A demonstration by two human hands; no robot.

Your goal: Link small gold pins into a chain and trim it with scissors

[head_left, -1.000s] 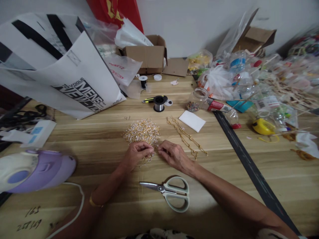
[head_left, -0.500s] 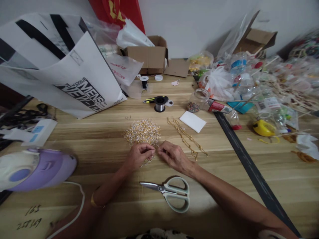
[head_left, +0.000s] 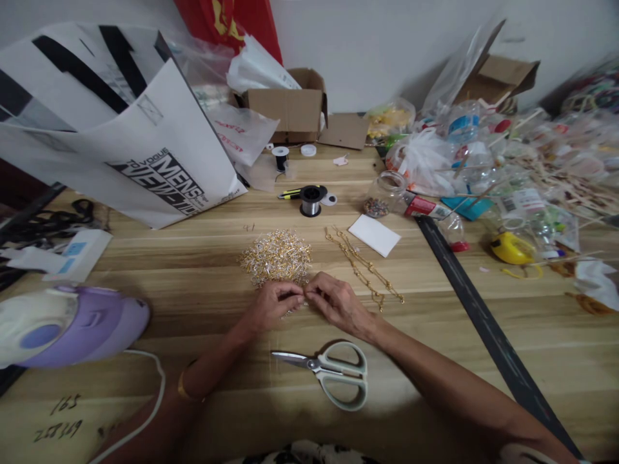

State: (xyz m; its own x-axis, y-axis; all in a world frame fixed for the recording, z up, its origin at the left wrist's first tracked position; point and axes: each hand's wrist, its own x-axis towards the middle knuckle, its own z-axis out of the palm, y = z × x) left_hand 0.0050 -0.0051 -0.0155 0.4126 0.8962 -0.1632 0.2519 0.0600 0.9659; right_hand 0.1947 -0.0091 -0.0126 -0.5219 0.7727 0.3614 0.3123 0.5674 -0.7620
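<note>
My left hand (head_left: 275, 303) and my right hand (head_left: 334, 299) meet fingertip to fingertip at the near edge of a pile of small gold and silver jewellery pieces (head_left: 278, 254). Both hands are closed in a pinch; what lies between the fingertips is too small to make out. A bit of thin, shiny chain-like material shows under the left fingers. Right of the hands, gold beaded chains (head_left: 363, 274) lie stretched out on the table. Scissors (head_left: 333, 377) with pale green handles rest in front of the hands, blades pointing left.
Behind the pile stands a spool of silvery wire (head_left: 310, 201), near a white card (head_left: 374, 235) and a clear jar of beads (head_left: 376, 207). A purple and white appliance (head_left: 91, 328) and a large white bag (head_left: 159, 148) occupy the left. Plastic bottles (head_left: 476, 161) clutter the right.
My left hand has shifted slightly right, closing the small gap between the fingertips. The right hand has barely moved, and less of the chain-like material shows below the left fingers.
</note>
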